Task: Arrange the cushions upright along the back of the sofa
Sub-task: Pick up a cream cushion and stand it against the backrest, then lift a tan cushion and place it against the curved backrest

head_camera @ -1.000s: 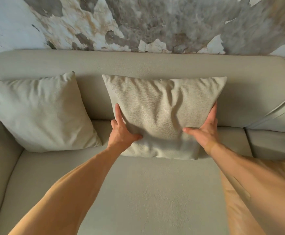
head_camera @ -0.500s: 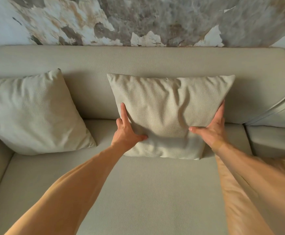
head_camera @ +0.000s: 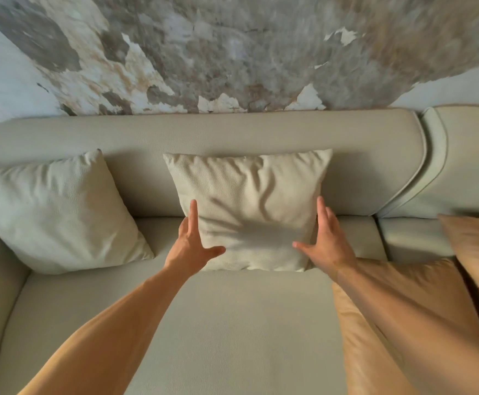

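Note:
A beige cushion (head_camera: pixel 249 206) stands upright against the back of the pale sofa (head_camera: pixel 198 135), near its middle. My left hand (head_camera: pixel 194 243) lies at the cushion's lower left edge with straight fingers and the thumb spread across its front. At the lower right edge my right hand (head_camera: pixel 323 240) mirrors it, fingers straight, thumb out. A second, paler cushion (head_camera: pixel 58 212) leans in the sofa's left corner. Two tan leather cushions lie flat on the right: one (head_camera: pixel 375 332) under my right forearm, another (head_camera: pixel 477 252) at the right edge.
A wall with peeling paint (head_camera: pixel 232 52) rises behind the sofa. A separate sofa section (head_camera: pixel 471 155) adjoins on the right. The seat (head_camera: pixel 232 323) stretches between my arms.
Both hands have loosened from gripping the middle cushion's lower corners; fingers are now straight at its sides. The view has pulled back and tilted up, showing more wall and the right tan cushions.

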Action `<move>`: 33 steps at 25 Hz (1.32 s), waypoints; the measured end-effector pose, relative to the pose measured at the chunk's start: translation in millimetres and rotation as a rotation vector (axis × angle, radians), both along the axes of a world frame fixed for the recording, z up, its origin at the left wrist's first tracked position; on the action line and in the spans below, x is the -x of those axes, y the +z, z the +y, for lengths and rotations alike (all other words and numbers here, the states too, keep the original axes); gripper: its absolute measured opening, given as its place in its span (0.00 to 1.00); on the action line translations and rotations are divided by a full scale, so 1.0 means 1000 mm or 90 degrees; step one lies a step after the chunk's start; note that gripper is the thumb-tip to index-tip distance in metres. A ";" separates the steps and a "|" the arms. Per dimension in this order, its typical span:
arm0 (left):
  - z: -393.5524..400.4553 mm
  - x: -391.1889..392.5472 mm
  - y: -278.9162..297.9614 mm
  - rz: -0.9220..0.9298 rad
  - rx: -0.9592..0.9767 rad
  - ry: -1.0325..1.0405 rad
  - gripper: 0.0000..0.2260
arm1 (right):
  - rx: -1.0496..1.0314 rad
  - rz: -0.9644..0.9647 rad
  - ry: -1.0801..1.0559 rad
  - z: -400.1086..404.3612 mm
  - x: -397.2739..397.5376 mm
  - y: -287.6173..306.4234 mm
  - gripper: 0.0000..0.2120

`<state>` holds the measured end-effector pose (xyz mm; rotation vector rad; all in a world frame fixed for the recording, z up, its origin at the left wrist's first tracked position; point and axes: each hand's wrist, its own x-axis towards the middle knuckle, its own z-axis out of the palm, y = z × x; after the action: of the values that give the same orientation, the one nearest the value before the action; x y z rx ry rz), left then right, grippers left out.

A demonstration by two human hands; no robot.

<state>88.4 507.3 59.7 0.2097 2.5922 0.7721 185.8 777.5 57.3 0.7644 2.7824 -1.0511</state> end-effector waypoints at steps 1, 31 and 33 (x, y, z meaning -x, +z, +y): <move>0.001 -0.009 0.010 0.007 0.000 0.000 0.56 | -0.017 -0.019 0.019 0.001 -0.011 0.008 0.54; 0.122 -0.224 0.167 -0.036 -0.093 -0.053 0.51 | -0.100 -0.149 -0.088 0.149 -0.310 0.174 0.46; 0.162 -0.246 0.166 -0.041 -0.095 -0.043 0.51 | -0.100 -0.148 -0.081 0.192 -0.329 0.172 0.46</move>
<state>334.2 669.6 225.8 0.3091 2.4557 0.9328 514.4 969.7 229.7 1.0217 2.6681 -0.7123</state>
